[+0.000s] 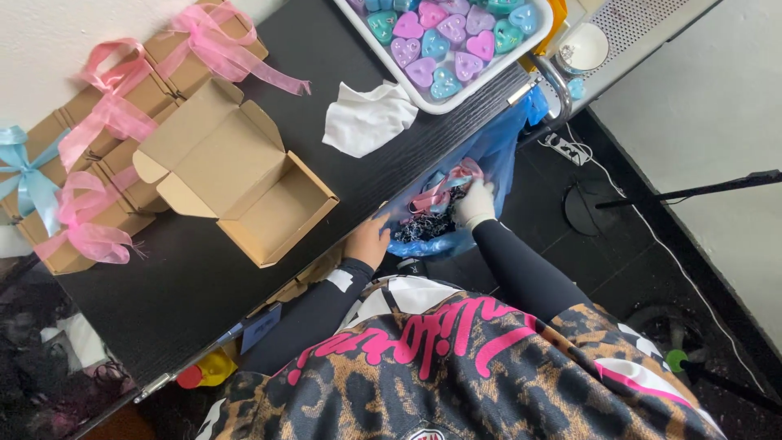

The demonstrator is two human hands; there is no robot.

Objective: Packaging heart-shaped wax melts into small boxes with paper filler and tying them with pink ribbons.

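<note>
While the open cardboard box point(244, 175) is sitting empty on the black table point(204, 277), a person in a leopard-print top is leaning over the table's edge and reaching into a blue plastic bag point(497, 155) hanging off its side. The right hand point(472, 204), wearing a white glove, is curling its fingers around a tangle of pink and blue ribbon point(448, 187) just inside the bag's mouth, with dark shredded filling point(423, 226) lying below it. The left hand point(368, 242), bare, is pressing against the near rim of the bag at the table edge; whether it is pinching the plastic or only resting there is hard to tell from this spot. The ribbon is lying directly under the gloved fingers and just beside the bare hand. A crumpled white cloth point(366, 118) is lying near the box, a white tray of heart-shaped pieces point(448, 49) is sitting at the far end, and closed boxes tied with pink bows point(106, 122) are lining the wall side.
</note>
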